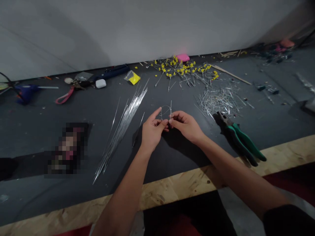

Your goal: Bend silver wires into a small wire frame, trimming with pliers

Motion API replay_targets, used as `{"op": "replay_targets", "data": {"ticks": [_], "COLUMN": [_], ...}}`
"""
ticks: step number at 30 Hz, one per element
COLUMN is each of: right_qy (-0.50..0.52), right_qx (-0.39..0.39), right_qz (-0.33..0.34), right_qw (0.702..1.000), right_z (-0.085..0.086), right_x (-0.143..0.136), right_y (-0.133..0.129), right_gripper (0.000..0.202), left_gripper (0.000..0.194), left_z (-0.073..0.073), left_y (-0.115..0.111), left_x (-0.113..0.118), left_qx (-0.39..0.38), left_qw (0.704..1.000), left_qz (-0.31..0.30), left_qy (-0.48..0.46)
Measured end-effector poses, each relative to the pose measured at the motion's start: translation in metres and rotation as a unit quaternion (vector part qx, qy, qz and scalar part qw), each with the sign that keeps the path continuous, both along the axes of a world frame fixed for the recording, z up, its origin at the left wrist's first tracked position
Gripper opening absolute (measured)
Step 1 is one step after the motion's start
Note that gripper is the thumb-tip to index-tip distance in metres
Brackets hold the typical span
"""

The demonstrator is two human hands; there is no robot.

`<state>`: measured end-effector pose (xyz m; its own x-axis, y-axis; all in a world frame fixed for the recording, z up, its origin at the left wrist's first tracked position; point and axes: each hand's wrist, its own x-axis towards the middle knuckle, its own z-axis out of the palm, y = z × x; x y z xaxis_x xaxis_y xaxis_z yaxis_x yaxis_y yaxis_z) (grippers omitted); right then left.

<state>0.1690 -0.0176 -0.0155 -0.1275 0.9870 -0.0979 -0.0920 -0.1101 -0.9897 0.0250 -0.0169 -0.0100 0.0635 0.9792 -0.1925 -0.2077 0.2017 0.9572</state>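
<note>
Near the middle of the dark table, a thin wire piece (166, 106) with a curved loop and short twisted ends is held between my two hands. My left hand (153, 129) pinches its lower left part, with the index finger raised along its side. On the right, my right hand (184, 124) grips the wire between thumb and fingers, and one straight end sticks up above it. The thumbs nearly meet below the loop. A bundle of long straight wires (123, 126) lies to the left of my hands, and green-handled pliers (241, 139) lie to the right.
Short cut wires (219, 100) are piled at the right. Behind them are yellow-tipped wire stems (183, 69), a pink lump (182, 57) and a wooden stick (231, 74). A yellow packet (133, 78), white case (100, 83), blue glue gun (27, 93) and blurred-out object (67, 149) are at left.
</note>
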Motion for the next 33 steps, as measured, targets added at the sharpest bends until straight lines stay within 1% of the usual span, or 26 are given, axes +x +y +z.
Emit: {"op": "replay_targets", "data": {"ticks": [5,10,13,19,23,26,29,33], "right_qy": [0.009,0.032,0.026,0.02,0.022,0.023,0.052,0.099], "right_qx": [0.003,-0.024,-0.014,0.003,0.003,0.003,-0.004,-0.005], "right_qz": [-0.005,-0.05,-0.069,-0.064,-0.061,-0.054,-0.06,-0.072], "right_qw": [1.0,0.998,0.997,0.998,0.998,0.998,0.997,0.992], "right_z": [0.004,0.0095,0.0097,0.0079,0.0082,0.0079,0.0076,0.0089], "right_x": [-0.001,0.001,0.0035,0.0059,0.0052,0.0042,0.0041,0.0062], "right_y": [-0.0005,0.0001,0.0015,0.0026,0.0023,0.0022,0.0028,0.0038], "right_gripper": [0.03,0.017,0.015,0.015,0.014,0.014,0.014,0.015], "left_gripper": [0.058,0.058,0.055,0.055,0.063,0.067,0.064,0.064], "left_z": [0.0004,-0.0007,-0.003,-0.0045,-0.0012,0.0017,0.0026,0.001], "left_y": [0.0002,-0.0002,-0.0009,-0.0022,-0.0031,-0.0038,-0.0042,-0.0038], "left_x": [-0.0005,-0.0011,-0.0012,-0.0008,0.0019,0.0039,0.0047,0.0044], "left_qx": [0.002,0.015,0.034,0.058,0.048,0.037,0.03,0.024], "left_qw": [1.0,0.999,0.998,0.994,0.995,0.997,0.997,0.997], "left_qz": [-0.01,-0.026,-0.043,-0.058,-0.067,-0.059,-0.054,-0.062], "left_qy": [-0.002,0.014,0.034,0.074,0.05,0.039,0.039,0.039]}}
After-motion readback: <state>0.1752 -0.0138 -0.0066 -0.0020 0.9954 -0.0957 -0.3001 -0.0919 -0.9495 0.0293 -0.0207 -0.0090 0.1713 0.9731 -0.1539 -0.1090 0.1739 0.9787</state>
